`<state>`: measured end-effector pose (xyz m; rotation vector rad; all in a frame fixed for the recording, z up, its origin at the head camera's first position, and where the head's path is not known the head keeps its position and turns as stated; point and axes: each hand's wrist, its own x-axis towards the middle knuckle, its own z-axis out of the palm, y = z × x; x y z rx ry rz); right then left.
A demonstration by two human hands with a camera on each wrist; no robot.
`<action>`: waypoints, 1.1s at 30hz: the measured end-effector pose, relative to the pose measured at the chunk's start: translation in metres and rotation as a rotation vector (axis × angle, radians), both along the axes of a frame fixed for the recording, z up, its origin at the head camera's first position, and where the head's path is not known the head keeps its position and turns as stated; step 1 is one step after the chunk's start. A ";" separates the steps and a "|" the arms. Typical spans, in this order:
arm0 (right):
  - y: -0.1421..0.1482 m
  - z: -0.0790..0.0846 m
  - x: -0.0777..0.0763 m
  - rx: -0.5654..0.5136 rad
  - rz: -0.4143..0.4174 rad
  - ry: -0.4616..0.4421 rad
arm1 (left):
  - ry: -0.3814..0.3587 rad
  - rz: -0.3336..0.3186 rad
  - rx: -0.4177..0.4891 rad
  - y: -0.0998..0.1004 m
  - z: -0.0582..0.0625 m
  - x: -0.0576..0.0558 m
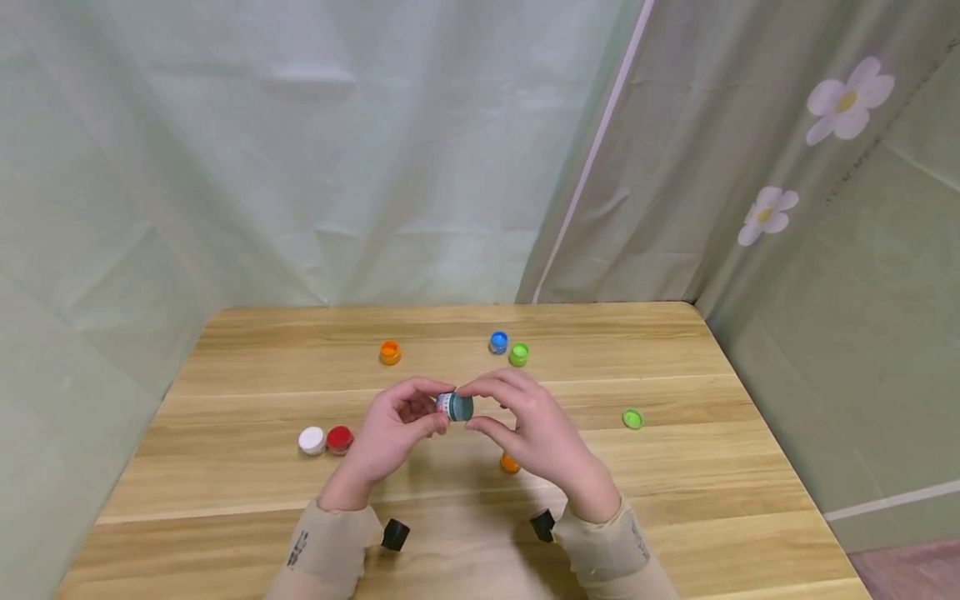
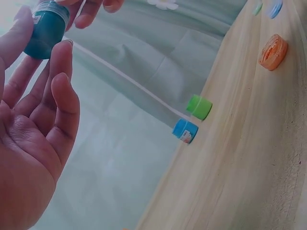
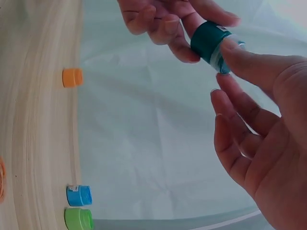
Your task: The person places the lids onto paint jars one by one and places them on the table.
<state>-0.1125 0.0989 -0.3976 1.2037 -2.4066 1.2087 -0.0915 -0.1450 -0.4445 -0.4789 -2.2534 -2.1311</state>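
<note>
A small teal paint jar (image 1: 447,406) with a label is held in the air above the table, tilted on its side. My left hand (image 1: 396,421) grips its body between thumb and fingers. From the other side, my right hand (image 1: 536,425) pinches the lid end with thumb and index finger, its thumb (image 3: 254,64) lying along the rim in the right wrist view. The other right fingers are loosely bent and off the jar. Below the right hand, an orange lid (image 2: 273,51) lies on the table, partly hidden in the head view.
Uncapped orange (image 1: 390,353), blue (image 1: 498,342) and green (image 1: 519,355) jars stand toward the back of the wooden table (image 1: 247,367). A white-topped jar (image 1: 312,441) and a red-topped jar (image 1: 340,440) sit left. A green lid (image 1: 633,418) lies right. Curtains (image 1: 375,167) border the table.
</note>
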 end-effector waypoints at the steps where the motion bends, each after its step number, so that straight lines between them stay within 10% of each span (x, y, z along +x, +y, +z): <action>1: -0.001 -0.001 0.001 0.004 -0.018 -0.004 | -0.005 0.002 -0.007 0.000 0.000 0.001; 13: -0.008 -0.007 0.010 0.056 -0.229 -0.117 | -0.026 0.023 -0.028 -0.001 -0.001 0.011; 24: 0.002 -0.003 0.002 0.017 0.023 0.035 | 0.020 -0.014 0.024 0.001 -0.001 0.004; 33: -0.001 -0.003 0.001 0.026 -0.034 0.051 | 0.018 0.005 -0.025 0.000 0.000 0.000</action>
